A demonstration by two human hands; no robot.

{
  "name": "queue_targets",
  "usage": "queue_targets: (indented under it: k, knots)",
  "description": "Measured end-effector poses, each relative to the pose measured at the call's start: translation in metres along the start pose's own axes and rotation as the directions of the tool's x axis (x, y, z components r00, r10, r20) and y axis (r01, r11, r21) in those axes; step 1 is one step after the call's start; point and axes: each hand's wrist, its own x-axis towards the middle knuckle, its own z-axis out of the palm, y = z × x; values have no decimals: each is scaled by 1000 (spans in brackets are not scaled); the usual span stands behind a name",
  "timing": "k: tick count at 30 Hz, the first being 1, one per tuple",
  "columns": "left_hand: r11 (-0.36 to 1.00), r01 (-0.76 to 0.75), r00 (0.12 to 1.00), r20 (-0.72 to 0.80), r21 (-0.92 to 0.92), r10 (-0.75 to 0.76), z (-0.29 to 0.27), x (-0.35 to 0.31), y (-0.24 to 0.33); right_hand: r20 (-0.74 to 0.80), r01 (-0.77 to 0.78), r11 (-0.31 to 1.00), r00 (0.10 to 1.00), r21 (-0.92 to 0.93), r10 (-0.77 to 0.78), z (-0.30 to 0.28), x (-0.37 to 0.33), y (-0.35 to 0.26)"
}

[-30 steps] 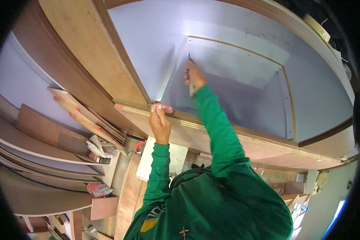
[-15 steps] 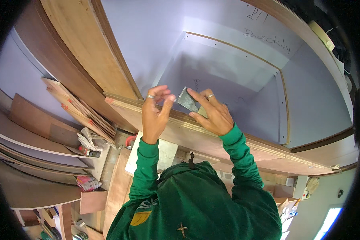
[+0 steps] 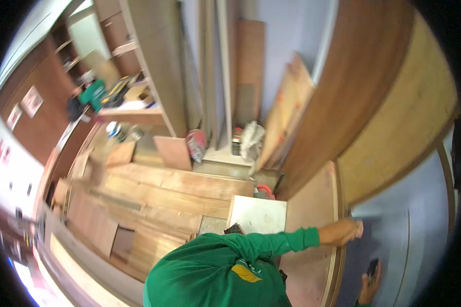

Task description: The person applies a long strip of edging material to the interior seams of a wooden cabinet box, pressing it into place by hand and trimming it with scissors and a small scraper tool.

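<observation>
My left arm stretches out to the right, and my left hand point(image 3: 343, 232) is over the wooden edge point(image 3: 338, 204) of the cabinet. Its fingers are curled together; whatever is in them, if anything, is hidden. Lower down, inside the pale-lined cabinet point(image 3: 389, 230), my right hand point(image 3: 368, 292) grips a putty knife point(image 3: 373, 267). The blade points up and looks dark, and the handle is mostly covered by my fingers.
A white board point(image 3: 258, 215) lies beside the cabinet. Plywood offcuts point(image 3: 287, 112) lean on the wall near a crumpled white bag point(image 3: 252, 140). Wooden planks point(image 3: 164, 192) cover the floor area at left. Another person in green point(image 3: 93, 94) is at the far left.
The view has swung left, so the cabinet now lies at the right side. The putty knife stays in my right hand. My left hand has moved apart from it, its fingers more curled.
</observation>
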Motion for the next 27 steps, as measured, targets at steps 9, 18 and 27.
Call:
queue_targets:
  k: [9,18,27]
  knots:
    - [924,290,950,-190,250,-247,5,-34,28,35,-245,564,933,789,357,24,164,88]
    - [983,166,921,-368,83,-124,60,-32,35,14,-341,539,854,770,521,135,230,89]
    - [896,206,904,-427,393,-21,125,-9,-18,-163,-90,561,909,823,384,144,227,70]
